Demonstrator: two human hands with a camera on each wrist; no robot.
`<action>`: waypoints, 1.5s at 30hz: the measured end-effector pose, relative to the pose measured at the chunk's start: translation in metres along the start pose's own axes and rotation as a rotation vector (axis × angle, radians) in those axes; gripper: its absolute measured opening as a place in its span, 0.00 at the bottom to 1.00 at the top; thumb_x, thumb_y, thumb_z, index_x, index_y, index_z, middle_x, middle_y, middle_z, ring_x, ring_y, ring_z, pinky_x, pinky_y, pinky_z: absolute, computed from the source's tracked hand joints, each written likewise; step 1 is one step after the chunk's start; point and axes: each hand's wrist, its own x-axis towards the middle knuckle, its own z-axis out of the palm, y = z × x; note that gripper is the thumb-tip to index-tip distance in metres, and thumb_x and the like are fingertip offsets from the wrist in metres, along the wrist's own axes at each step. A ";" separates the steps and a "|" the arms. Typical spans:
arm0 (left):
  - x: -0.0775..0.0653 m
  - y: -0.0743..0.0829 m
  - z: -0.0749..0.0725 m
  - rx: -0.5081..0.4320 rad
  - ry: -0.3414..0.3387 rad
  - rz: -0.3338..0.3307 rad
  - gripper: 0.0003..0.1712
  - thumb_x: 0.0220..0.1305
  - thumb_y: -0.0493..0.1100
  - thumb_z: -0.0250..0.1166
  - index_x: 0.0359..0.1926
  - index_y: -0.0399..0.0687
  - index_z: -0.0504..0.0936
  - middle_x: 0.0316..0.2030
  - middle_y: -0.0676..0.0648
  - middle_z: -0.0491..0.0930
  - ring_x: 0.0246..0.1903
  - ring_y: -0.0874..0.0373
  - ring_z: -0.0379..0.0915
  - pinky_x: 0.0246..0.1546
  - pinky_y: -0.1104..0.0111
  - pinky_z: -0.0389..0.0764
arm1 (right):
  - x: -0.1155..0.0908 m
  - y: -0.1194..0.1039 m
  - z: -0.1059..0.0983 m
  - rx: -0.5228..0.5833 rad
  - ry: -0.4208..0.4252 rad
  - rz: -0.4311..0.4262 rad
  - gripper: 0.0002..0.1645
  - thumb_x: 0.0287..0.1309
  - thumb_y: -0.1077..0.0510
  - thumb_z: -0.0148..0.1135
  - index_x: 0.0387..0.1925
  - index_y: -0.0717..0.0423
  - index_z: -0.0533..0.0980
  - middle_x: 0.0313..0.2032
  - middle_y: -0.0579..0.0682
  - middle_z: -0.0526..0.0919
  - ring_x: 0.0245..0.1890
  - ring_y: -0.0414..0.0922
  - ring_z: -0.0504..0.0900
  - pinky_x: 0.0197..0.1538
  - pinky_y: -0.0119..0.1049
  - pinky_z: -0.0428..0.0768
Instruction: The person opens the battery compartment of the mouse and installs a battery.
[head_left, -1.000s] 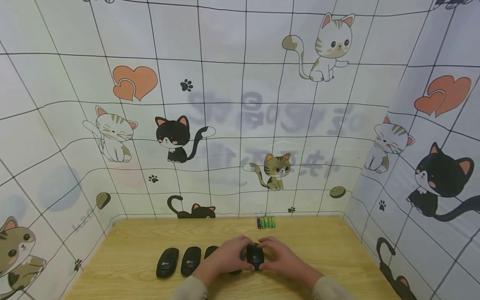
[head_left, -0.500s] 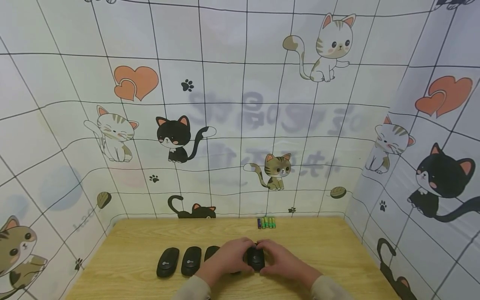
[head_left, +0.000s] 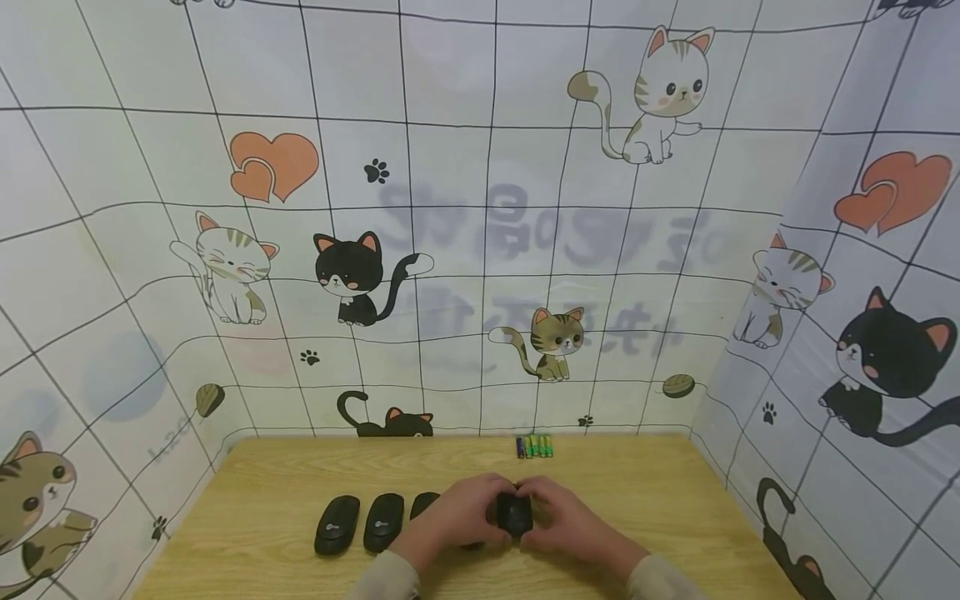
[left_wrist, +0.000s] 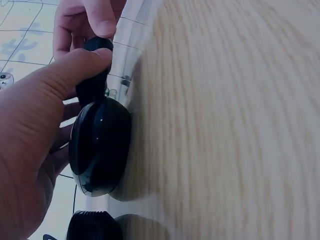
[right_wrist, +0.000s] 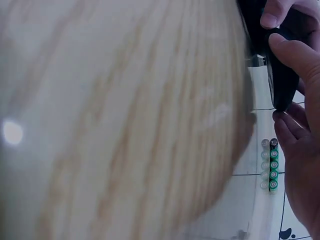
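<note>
A black computer mouse [head_left: 514,514] stands between my two hands in the head view. My left hand [head_left: 467,510] holds its left side, thumb at the near end and fingers toward the far end. From the other side my right hand [head_left: 564,518] grips it the same way, and the fingertips of both hands come close together. In the right wrist view the held mouse [right_wrist: 282,75] appears tilted, with the right thumb on it. Just below my left hand, another black mouse [left_wrist: 102,147] lies on the table in the left wrist view; the head view mostly hides it.
Left of my hands, more black mice [head_left: 337,525] lie in a row on the wooden table [head_left: 262,475]. Several small batteries [head_left: 535,447], mostly green, lie side by side near the table's back edge. A cat-print cloth [head_left: 450,208] encloses the back and sides.
My fingers have drawn in closer around the mouse, covering more of its far end. The other mice and the batteries have stayed in place.
</note>
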 end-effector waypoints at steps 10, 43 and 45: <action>-0.002 -0.006 0.002 -0.300 0.093 0.026 0.34 0.64 0.51 0.84 0.69 0.64 0.83 0.67 0.60 0.80 0.66 0.62 0.77 0.65 0.64 0.83 | 0.001 -0.002 -0.006 0.155 0.057 -0.054 0.33 0.67 0.53 0.80 0.69 0.51 0.78 0.72 0.55 0.78 0.74 0.58 0.76 0.75 0.57 0.77; -0.034 -0.009 0.000 -0.638 0.344 0.068 0.29 0.70 0.46 0.80 0.68 0.58 0.84 0.71 0.50 0.80 0.71 0.50 0.76 0.70 0.51 0.81 | 0.012 -0.042 0.001 0.077 0.146 -0.131 0.30 0.73 0.54 0.74 0.73 0.48 0.79 0.74 0.56 0.77 0.73 0.55 0.77 0.69 0.48 0.82; -0.035 -0.008 0.000 -0.655 0.351 0.057 0.28 0.70 0.46 0.80 0.69 0.58 0.84 0.71 0.50 0.80 0.72 0.51 0.76 0.71 0.53 0.81 | 0.012 -0.044 0.003 0.081 0.154 -0.114 0.30 0.74 0.54 0.73 0.74 0.47 0.78 0.74 0.54 0.77 0.74 0.53 0.76 0.70 0.47 0.81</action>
